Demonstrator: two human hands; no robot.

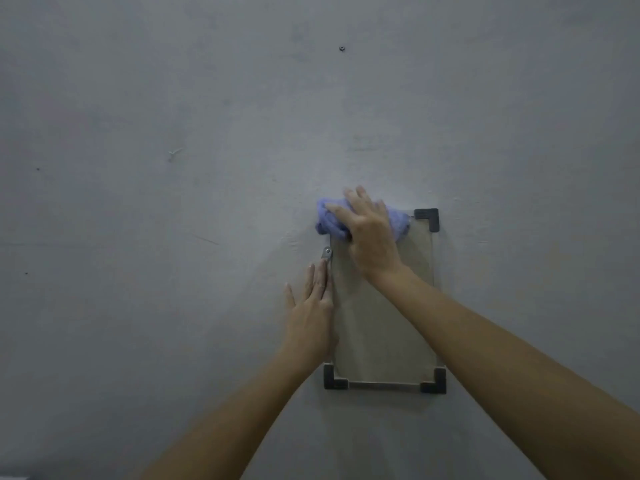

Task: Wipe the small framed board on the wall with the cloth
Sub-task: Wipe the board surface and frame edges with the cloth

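Board: the board (381, 323) hung upright on the wall (173, 202), with dark corner pieces (427, 218) at three corners; the top-left corner was hidden.
Cloth: the cloth (327, 216) sat bunched over the board's top-left corner and spilled past the edge onto the wall.
Right hand: the right hand (372, 237) lay spread over the cloth with its fingers fairly straight, pressing rather than clutching it.
Left hand: the left hand (310, 317) lay flat and held nothing, its fingers along the board's left edge, just below a small metal clip (326, 253).
Progress: likely early, since most of the face below the cloth was not yet covered.
Risk, cloth: the loose wad could snag on the clip or a corner piece and pull free of the flat hand.
Risk, board: a hard sideways stroke might shift or tilt the board if the left hand eased off.
Risk, coverage: with the cloth bunched, strokes could miss the edges.
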